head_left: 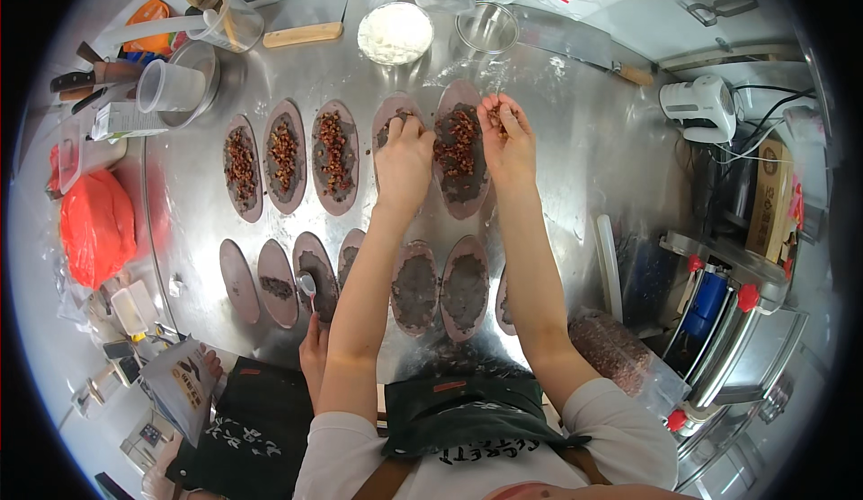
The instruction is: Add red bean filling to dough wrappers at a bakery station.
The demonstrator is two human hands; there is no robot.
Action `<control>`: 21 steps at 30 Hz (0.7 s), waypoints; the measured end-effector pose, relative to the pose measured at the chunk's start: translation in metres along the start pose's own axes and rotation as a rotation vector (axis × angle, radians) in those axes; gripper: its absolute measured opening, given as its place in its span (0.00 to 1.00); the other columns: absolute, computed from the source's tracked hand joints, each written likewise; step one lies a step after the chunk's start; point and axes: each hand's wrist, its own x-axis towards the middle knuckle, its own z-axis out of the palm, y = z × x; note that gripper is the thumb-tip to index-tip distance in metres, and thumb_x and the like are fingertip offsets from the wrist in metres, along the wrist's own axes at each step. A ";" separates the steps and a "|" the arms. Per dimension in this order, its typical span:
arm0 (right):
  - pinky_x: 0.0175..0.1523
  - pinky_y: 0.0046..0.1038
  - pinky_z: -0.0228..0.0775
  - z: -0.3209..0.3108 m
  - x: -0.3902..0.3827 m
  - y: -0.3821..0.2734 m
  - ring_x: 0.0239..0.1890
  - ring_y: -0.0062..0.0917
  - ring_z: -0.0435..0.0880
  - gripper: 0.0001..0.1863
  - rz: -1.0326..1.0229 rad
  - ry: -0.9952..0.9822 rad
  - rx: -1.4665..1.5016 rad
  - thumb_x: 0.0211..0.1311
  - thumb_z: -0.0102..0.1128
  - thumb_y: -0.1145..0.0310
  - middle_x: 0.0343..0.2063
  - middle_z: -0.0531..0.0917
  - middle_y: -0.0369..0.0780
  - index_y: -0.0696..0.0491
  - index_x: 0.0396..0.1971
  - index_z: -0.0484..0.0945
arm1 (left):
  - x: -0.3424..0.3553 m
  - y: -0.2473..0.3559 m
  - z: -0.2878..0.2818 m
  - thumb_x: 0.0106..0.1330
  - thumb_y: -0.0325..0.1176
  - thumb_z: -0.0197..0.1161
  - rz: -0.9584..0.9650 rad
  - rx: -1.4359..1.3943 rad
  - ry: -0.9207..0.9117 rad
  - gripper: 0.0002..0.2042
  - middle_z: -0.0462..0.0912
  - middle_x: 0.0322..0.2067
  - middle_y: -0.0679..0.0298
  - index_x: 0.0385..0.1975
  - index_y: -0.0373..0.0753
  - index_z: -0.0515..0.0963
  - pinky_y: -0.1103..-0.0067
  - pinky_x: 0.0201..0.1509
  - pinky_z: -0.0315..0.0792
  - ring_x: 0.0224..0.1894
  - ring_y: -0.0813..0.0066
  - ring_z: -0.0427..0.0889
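Oval mauve dough pieces lie in two rows on the steel table, several spread with dark grey paste. My left hand [404, 163] is closed, fingers pinched down over a far-row dough oval [395, 105]; whatever it pinches is hidden. My right hand [511, 145] is turned partly palm up, curled around some chopped reddish-brown bits [501, 124]. Between my hands, a large dough oval [463, 199] carries a heap of chopped reddish-brown topping [458, 145]. Three similarly topped dough ovals [333, 154] lie to the left. My forearms partly cover the near row.
At the near left, a co-worker's hand [313, 356] works a spoon [308, 286] on a dough oval; their other hand holds a pouch [184, 388]. A flour bowl [395, 33], glass bowl [487, 28] and knife [634, 73] line the back. A clear bag [620, 352] and machine [737, 320] stand right.
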 end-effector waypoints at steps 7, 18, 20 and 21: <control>0.57 0.33 0.75 0.007 -0.018 -0.006 0.43 0.29 0.82 0.07 0.041 -0.007 -0.035 0.70 0.50 0.76 0.39 0.81 0.43 0.61 0.43 0.76 | 0.010 -0.009 0.012 0.49 0.25 0.60 0.124 0.126 0.062 0.03 0.76 0.31 0.62 0.24 0.38 0.77 0.74 0.33 0.78 0.42 0.64 0.76; 0.55 0.33 0.75 0.036 -0.075 0.067 0.45 0.31 0.82 0.08 0.133 -0.075 -0.054 0.70 0.50 0.76 0.41 0.82 0.45 0.60 0.44 0.76 | -0.043 -0.038 -0.033 0.53 0.20 0.66 -0.413 -0.500 0.202 0.08 0.81 0.27 0.59 0.33 0.34 0.81 0.74 0.34 0.74 0.28 0.68 0.81; 0.56 0.33 0.74 0.041 -0.085 0.082 0.45 0.31 0.82 0.08 0.084 -0.076 -0.114 0.69 0.50 0.76 0.41 0.82 0.45 0.61 0.43 0.76 | -0.054 -0.033 -0.028 0.55 0.18 0.64 -0.454 -0.517 0.202 0.07 0.81 0.29 0.56 0.34 0.32 0.81 0.75 0.34 0.75 0.30 0.67 0.83; 0.56 0.33 0.74 0.041 -0.088 0.087 0.45 0.31 0.82 0.08 0.025 -0.073 -0.177 0.69 0.49 0.77 0.41 0.82 0.45 0.61 0.42 0.76 | -0.059 -0.029 -0.025 0.55 0.18 0.64 -0.459 -0.515 0.206 0.07 0.81 0.29 0.56 0.34 0.32 0.81 0.75 0.34 0.75 0.30 0.67 0.83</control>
